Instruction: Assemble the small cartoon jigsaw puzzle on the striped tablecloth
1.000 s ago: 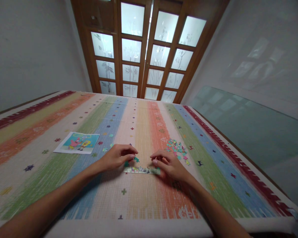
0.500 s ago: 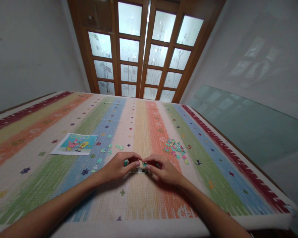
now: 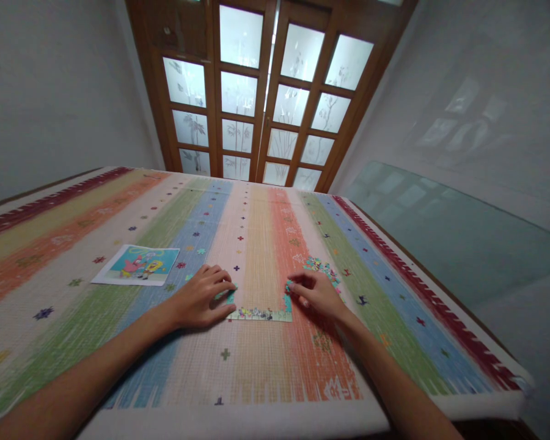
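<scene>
A short assembled strip of jigsaw pieces (image 3: 261, 315) lies on the striped tablecloth (image 3: 256, 244) in front of me. My left hand (image 3: 200, 298) rests flat by the strip's left end, fingers apart, its fingertips touching a teal piece (image 3: 230, 297) there. At the strip's right end my right hand (image 3: 315, 293) has its fingers curled, and its fingertips pinch another teal piece (image 3: 287, 301) standing up from that corner. A pile of loose puzzle pieces (image 3: 321, 267) lies just beyond my right hand.
A printed cartoon reference picture (image 3: 137, 264) lies on the cloth to the left, with a few loose pieces (image 3: 200, 251) scattered nearby. The table's right edge (image 3: 440, 305) runs beside a glass panel. Wooden doors with frosted panes (image 3: 256, 91) stand behind.
My hands, which met over the middle of the strip half a second ago, have drawn apart to its two ends. The strip now shows between them.
</scene>
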Demonstrator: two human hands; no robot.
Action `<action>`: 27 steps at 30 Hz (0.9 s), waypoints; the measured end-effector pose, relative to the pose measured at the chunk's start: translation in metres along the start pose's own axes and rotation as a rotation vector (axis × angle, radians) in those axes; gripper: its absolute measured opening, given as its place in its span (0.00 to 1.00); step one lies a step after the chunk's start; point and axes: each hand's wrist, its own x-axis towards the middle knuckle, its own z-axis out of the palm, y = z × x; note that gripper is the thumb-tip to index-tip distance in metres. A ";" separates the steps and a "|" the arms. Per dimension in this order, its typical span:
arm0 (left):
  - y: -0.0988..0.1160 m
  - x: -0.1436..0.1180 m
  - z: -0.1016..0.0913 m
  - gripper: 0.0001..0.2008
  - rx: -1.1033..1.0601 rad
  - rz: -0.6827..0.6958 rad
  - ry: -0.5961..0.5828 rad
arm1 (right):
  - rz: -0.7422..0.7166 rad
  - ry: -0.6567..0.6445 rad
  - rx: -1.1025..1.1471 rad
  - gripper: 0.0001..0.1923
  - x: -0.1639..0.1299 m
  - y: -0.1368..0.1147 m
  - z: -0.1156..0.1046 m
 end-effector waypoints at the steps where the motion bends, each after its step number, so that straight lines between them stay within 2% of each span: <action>1: -0.001 0.000 0.000 0.11 0.007 0.000 -0.005 | -0.014 -0.002 -0.033 0.08 0.000 -0.001 0.001; 7: -0.002 -0.001 0.002 0.11 0.023 0.001 -0.009 | -0.075 0.016 -0.211 0.06 -0.001 -0.006 0.002; 18: -0.001 -0.001 0.001 0.11 0.009 0.000 -0.006 | -0.084 -0.019 -0.168 0.08 0.001 -0.003 0.000; 27: -0.001 -0.001 0.002 0.11 0.025 0.003 -0.010 | -0.172 -0.002 -0.319 0.06 -0.001 -0.005 0.002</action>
